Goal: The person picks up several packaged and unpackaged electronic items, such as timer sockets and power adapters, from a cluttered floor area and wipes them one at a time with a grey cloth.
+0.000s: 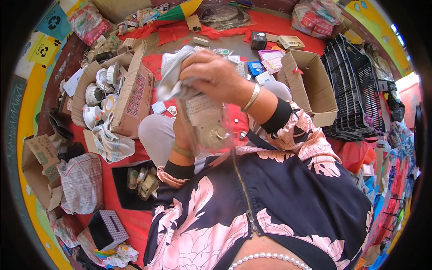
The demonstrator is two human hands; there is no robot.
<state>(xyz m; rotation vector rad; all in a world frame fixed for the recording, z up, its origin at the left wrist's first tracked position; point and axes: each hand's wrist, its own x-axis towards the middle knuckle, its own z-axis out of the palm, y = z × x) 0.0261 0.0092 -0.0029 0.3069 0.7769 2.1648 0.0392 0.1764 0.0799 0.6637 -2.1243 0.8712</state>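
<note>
My right hand (216,74) is closed around a bunched grey-white cloth (172,74), raised in front of my chest. Just below the cloth is a clear plastic package (205,114) with a pale card and a beige, roundish part inside. My left hand (182,132) grips this package from its left side, its fingers mostly hidden behind it. The cloth overlaps the top of the package; whether it presses on it I cannot tell.
At left stands a cardboard box (139,96) of white round fittings, a striped towel (112,141) by its front. Nearer lies a black box (123,189) with small packets. On the right are an open cardboard box (310,85) and a black plastic crate (348,90). Small boxes lie ahead.
</note>
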